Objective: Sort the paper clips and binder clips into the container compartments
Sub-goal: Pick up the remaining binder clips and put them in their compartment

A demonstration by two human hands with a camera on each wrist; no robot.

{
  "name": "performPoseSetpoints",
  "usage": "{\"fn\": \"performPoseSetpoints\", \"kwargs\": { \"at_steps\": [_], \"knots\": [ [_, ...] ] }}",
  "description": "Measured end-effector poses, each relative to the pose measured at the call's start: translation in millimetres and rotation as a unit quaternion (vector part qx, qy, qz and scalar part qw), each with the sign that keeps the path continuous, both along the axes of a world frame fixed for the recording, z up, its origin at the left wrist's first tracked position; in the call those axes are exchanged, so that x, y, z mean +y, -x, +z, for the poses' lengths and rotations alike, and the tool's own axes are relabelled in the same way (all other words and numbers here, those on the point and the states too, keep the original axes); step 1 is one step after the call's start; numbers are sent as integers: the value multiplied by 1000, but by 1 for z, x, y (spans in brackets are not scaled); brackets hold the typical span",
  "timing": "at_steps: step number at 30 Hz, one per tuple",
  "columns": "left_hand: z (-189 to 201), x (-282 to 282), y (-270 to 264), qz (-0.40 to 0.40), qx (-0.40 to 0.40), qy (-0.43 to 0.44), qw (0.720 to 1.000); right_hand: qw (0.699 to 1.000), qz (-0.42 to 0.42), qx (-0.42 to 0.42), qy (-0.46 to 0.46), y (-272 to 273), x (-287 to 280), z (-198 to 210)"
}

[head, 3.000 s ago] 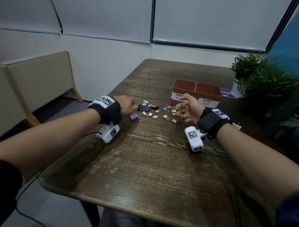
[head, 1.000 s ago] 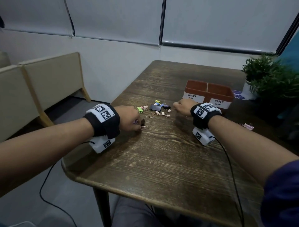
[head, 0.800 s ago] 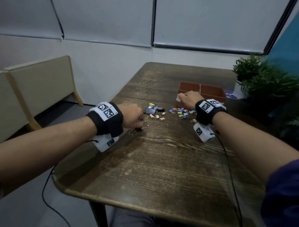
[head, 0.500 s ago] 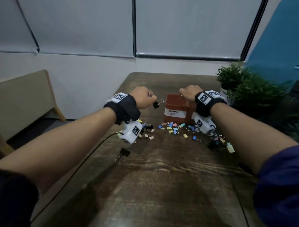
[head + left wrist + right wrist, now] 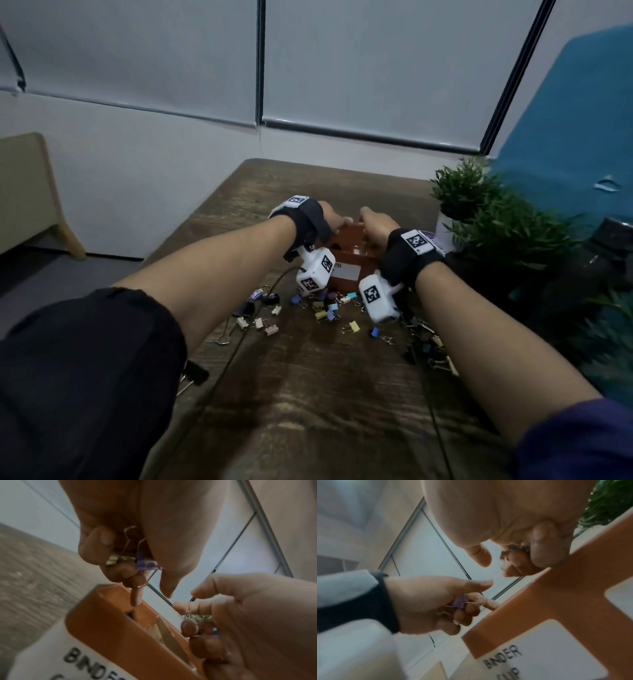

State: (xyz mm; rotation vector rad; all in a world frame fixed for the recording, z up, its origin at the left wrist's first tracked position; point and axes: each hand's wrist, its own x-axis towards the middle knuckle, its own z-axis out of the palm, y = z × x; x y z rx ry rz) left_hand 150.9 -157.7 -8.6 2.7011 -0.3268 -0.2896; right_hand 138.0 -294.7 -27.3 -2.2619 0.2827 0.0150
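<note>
Clips are riding in both our hands right now. We are holding our left hand (image 5: pixel 120 555) over the orange container (image 5: pixel 346 240), fingers curled round a purple binder clip (image 5: pixel 147 563) and a pale one. Our right hand (image 5: pixel 530 545) is curled round a few small clips too, touching the rim. We are at the drop-in step, we think. Next we need to let go over the side with the label (image 5: pixel 539 655) reading "BINDER CLIP". More clips (image 5: pixel 329 311) are waiting on the bench (image 5: pixel 325 394) just beside the container.
</note>
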Motion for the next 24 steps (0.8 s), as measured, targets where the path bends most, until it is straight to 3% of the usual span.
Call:
{"fn": "performPoseSetpoints", "kwargs": {
  "at_steps": [2,5,8,13,15,18,21,24],
  "knots": [
    [1,-10,2,21,32,90,995,992,-23,16,-120,-2,1,2],
    [8,-14,5,56,54,166,983,975,-29,29,-220,3,2,6],
    [14,-11,9,61,76,204,974,961,-26,18,-275,8,4,12],
    [18,15,21,49,43,266,962,954,6,-18,-300,27,8,17],
    [16,41,29,20,-10,188,982,970,29,-28,-240,37,7,20],
    [2,85,47,1,-124,-18,992,987,85,-66,-121,59,13,24],
    [-24,112,67,-38,-82,-143,986,985,147,-85,4,89,28,13],
    [-45,122,79,-54,-32,-145,987,962,209,-46,169,103,41,-5]
  ]
}}
